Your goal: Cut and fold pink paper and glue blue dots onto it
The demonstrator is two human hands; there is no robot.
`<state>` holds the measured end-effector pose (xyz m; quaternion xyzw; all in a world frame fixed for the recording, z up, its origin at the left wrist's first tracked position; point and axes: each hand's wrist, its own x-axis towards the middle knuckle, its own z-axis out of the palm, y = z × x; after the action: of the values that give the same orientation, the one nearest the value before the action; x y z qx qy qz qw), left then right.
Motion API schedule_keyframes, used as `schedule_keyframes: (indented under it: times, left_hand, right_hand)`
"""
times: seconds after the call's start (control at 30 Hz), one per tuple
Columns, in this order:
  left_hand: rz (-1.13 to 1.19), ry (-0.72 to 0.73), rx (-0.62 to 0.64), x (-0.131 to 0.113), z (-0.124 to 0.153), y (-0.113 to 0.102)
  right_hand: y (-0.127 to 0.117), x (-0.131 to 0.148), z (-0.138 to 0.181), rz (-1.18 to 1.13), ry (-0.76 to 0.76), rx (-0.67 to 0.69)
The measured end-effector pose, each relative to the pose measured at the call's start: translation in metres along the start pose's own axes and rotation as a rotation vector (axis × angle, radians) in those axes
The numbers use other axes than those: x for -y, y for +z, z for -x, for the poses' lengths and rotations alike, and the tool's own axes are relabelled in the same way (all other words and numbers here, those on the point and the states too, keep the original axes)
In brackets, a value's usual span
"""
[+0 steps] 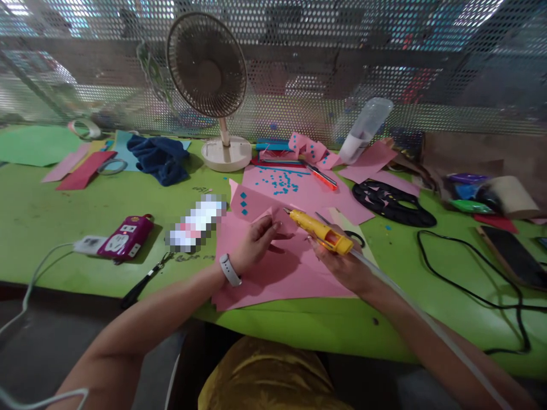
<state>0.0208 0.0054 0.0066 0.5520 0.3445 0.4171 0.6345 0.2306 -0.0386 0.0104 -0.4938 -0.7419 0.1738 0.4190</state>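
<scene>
My left hand [258, 242], with a pale watch strap on its wrist, pinches a folded piece of pink paper [250, 202]. Three blue diamonds run down that paper's raised face. My right hand [342, 267] is wrapped round a yellow glue gun [318, 229], whose metal nozzle points left toward the pinched paper, a short gap away. From its rear a whitish cord [397, 290] trails along my right forearm. Beneath both hands lies a pink sheet [273, 285]. Scissors [355, 238] with dark handles rest partly hidden behind the glue gun.
Small blue pieces [282, 183] and a red cutter [320, 175] lie on pink paper beyond my hands. Farther back stand a fan [226, 154] and a clear bottle [363, 131]. A phone [196, 223] and purple power strip [127, 238] are left; a black cable [465, 297] loops right.
</scene>
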Motion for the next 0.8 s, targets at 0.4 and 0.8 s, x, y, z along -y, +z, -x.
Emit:
schedule_keyframes:
  times: [0.4,0.8]
  left_hand:
    - [0.007,-0.003,0.009,0.0002,0.0001,-0.0002]
    - [-0.01,-0.002,0.003,-0.001,0.0004,0.0008]
  right_hand:
    - [0.0024,0.0015,-0.0006,-0.055,0.012,-0.004]
    - [0.0027,0.0033,0.0014,-0.033,0.04,0.003]
